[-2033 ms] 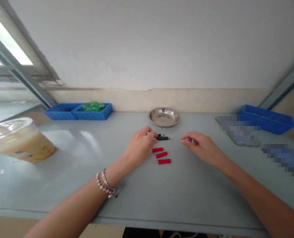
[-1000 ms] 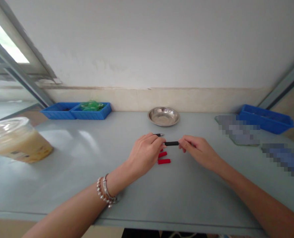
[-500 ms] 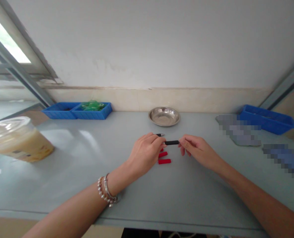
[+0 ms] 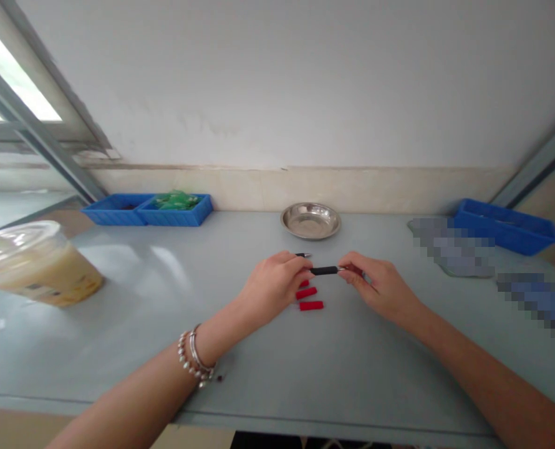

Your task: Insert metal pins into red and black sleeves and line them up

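My left hand (image 4: 270, 285) and my right hand (image 4: 378, 284) pinch the two ends of a short black rod (image 4: 324, 270) with a metal tip, held level just above the grey table (image 4: 277, 362). Beneath it lie small red sleeves (image 4: 310, 305), one partly hidden by my left fingers. A second black piece with a metal tip (image 4: 302, 255) lies just behind my left hand. My left wrist wears bead bracelets.
A steel dish (image 4: 310, 221) stands at the back middle. Blue trays (image 4: 149, 209), one with green parts, sit back left; another blue tray (image 4: 504, 225) sits back right. A lidded drink cup (image 4: 34, 265) lies at the left. Blurred flat items (image 4: 455, 246) are on the right.
My left hand lifted one black rod off the table and my right hand came in to grip its other end. The rod's metal tip now shows at my right fingers.
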{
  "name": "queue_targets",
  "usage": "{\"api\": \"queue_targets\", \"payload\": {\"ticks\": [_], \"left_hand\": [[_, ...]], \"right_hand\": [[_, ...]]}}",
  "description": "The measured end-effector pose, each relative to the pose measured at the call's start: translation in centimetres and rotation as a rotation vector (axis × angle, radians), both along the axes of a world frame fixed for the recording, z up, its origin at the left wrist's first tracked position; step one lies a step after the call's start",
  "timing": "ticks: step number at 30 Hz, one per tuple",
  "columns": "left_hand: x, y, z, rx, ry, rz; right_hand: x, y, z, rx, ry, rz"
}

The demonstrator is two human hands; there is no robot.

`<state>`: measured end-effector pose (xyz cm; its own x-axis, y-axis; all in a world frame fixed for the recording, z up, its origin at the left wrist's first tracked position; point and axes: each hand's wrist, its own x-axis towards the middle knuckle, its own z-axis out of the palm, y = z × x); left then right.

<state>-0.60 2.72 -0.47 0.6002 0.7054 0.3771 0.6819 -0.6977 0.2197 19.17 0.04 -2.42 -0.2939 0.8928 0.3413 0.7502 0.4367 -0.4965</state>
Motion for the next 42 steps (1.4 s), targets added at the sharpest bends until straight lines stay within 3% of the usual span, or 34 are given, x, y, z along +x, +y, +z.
{"api": "queue_targets", "payload": {"ticks": [5, 7, 14, 19, 23, 28, 34, 42], "left_hand": [[-0.1, 0.5, 0.7, -0.367, -0.083, -0.007], [-0.2, 0.7, 1.0, -0.427, -0.092, 0.005], [-1.4, 1.8, 0.4, -0.146, 0.18, 0.241], [-1.7, 2.0, -0.1, -0.152, 0.335, 0.23], [-1.8, 2.1, -0.1, -0.149, 0.322, 0.222], [-2.3, 3.5, -0.9, -0.083, 0.234, 0.33], [-2.3, 4.7, -2.2, -0.051, 0.203, 0.303], [-1.1, 3.4, -1.2, 0.003, 0.197, 0.257]], "right_hand": [[0.5, -0.1, 0.3, 0.114, -0.074, -0.026], [0.9, -0.1, 0.7, 0.131, -0.094, -0.063], [2.4, 0.0, 2.1, -0.092, -0.398, -0.321], [2.5, -0.1, 1.9, -0.311, -0.601, -0.275], [2.4, -0.2, 1.3, -0.359, -0.667, -0.263], [2.7, -0.2, 0.7, -0.331, -0.651, -0.321], [2.8, -0.5, 0.8, -0.266, -0.607, -0.365], [1.4, -0.3, 1.6, -0.261, -0.25, -0.276]]}}
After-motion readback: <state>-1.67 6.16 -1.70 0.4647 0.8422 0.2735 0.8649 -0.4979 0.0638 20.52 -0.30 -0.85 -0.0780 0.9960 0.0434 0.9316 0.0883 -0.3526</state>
